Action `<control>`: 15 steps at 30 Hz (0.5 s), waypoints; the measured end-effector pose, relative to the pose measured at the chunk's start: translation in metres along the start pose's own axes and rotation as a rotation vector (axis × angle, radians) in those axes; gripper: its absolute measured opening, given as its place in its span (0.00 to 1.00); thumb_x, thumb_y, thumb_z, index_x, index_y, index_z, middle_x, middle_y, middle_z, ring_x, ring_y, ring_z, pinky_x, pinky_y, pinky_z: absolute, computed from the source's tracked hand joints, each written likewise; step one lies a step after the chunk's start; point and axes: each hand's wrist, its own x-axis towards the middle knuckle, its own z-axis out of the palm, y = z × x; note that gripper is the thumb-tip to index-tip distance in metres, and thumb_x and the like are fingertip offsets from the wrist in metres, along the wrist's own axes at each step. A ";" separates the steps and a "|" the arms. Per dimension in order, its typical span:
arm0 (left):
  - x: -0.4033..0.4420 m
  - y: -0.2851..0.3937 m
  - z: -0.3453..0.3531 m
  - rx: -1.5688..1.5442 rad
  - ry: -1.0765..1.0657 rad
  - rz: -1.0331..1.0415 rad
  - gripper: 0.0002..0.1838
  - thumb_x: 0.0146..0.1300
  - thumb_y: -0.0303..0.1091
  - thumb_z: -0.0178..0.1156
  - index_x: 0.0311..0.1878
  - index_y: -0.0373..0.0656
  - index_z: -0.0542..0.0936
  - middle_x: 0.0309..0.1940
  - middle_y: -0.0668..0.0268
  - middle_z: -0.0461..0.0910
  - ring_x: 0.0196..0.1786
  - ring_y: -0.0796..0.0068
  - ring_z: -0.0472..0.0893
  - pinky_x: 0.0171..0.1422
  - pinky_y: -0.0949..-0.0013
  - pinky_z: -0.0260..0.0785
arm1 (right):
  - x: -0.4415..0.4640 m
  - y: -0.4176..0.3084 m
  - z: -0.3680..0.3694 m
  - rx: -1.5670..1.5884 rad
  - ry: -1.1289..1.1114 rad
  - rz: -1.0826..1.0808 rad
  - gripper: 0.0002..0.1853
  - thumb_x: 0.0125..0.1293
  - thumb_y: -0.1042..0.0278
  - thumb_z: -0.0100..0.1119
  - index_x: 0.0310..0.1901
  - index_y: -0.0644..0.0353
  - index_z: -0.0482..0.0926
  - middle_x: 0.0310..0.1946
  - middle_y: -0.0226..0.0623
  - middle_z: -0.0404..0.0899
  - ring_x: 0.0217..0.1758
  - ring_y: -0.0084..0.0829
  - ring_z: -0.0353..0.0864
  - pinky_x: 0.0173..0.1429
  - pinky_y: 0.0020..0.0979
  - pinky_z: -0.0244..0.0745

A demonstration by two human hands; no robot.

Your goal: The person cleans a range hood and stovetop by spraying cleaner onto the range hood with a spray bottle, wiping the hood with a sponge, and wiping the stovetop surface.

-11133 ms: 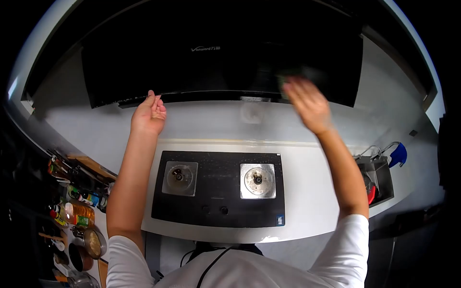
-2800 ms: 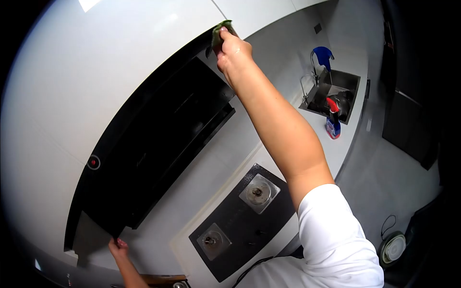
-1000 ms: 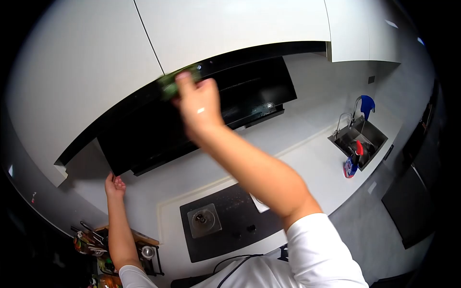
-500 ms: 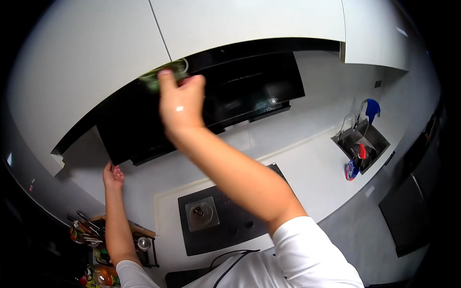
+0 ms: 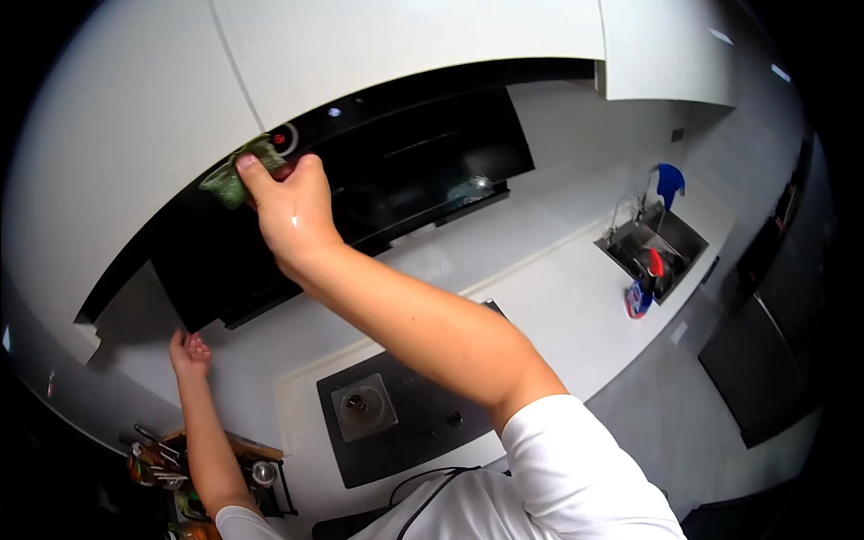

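My right hand is raised to the black range hood, closed on a crumpled green cloth. The cloth rests against the hood's upper front strip, just under the white cabinets. Beside my fingers, a round button glows red. Lower on the left, my left hand is by the hood's bottom left corner. Its fingers are loosely bent and apart, with nothing visible in them; whether it touches the hood I cannot tell.
Below is a black cooktop with a square burner plate. On the right, a spray bottle with a red top stands by the sink; a blue cloth hangs at the faucet. A rack with utensils and bottles stands lower left.
My right hand has moved left along the hood's upper strip with the green cloth, uncovering the lit red button. The whole view has shifted slightly. My left hand stays by the hood's corner.
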 end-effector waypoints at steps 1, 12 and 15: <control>0.000 0.000 0.001 0.011 -0.006 -0.003 0.17 0.70 0.51 0.65 0.46 0.48 0.77 0.38 0.73 0.80 0.36 0.80 0.75 0.38 0.73 0.65 | 0.008 0.002 -0.007 0.022 -0.007 -0.011 0.20 0.71 0.58 0.72 0.43 0.65 0.72 0.39 0.38 0.78 0.40 0.24 0.77 0.42 0.31 0.78; 0.002 0.005 -0.007 0.032 -0.042 0.007 0.16 0.72 0.50 0.64 0.43 0.47 0.78 0.34 0.73 0.80 0.35 0.79 0.76 0.40 0.73 0.65 | 0.182 -0.180 -0.313 0.300 0.684 -0.236 0.19 0.75 0.56 0.68 0.49 0.68 0.81 0.36 0.41 0.83 0.28 0.29 0.80 0.25 0.28 0.72; 0.002 0.003 -0.001 0.036 -0.005 0.004 0.16 0.72 0.50 0.63 0.42 0.47 0.78 0.32 0.73 0.80 0.33 0.79 0.76 0.38 0.72 0.65 | 0.150 -0.164 -0.286 0.025 0.698 -0.157 0.20 0.77 0.52 0.63 0.41 0.65 0.77 0.30 0.36 0.79 0.23 0.27 0.75 0.24 0.30 0.69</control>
